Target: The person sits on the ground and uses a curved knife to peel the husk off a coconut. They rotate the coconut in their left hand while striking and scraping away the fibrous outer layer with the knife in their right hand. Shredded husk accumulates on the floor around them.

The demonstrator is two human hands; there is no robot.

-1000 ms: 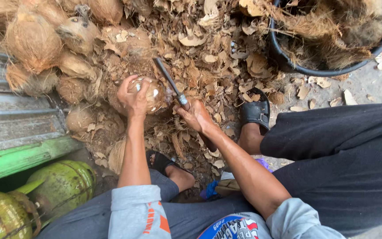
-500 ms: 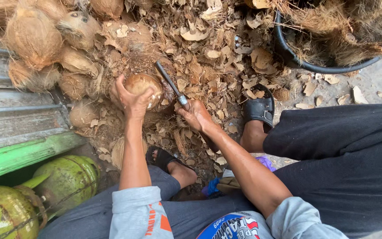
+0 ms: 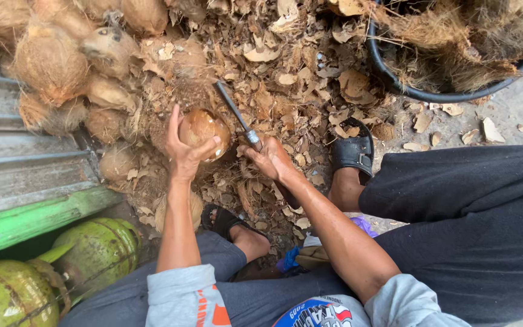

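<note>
Gripping round brown coconut (image 3: 204, 130) (fibrous), slim metal blade (image 3: 236, 115), dry husk chips (image 3: 298, 91)

An outdoor coconut-husking spot on bare ground, shown by the pile of husked coconuts (image 3: 49, 60), the thick litter of husk chips (image 3: 298, 79), a black tub (image 3: 394, 79) heaped with fibre, green coconuts (image 3: 92, 254) and a corrugated metal sheet (image 3: 19, 157).

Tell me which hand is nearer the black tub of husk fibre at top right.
Right. The right hand, gripping the knife, lies between the brown coconut and the black tub. The left hand cups that coconut, farther from the tub.
</note>
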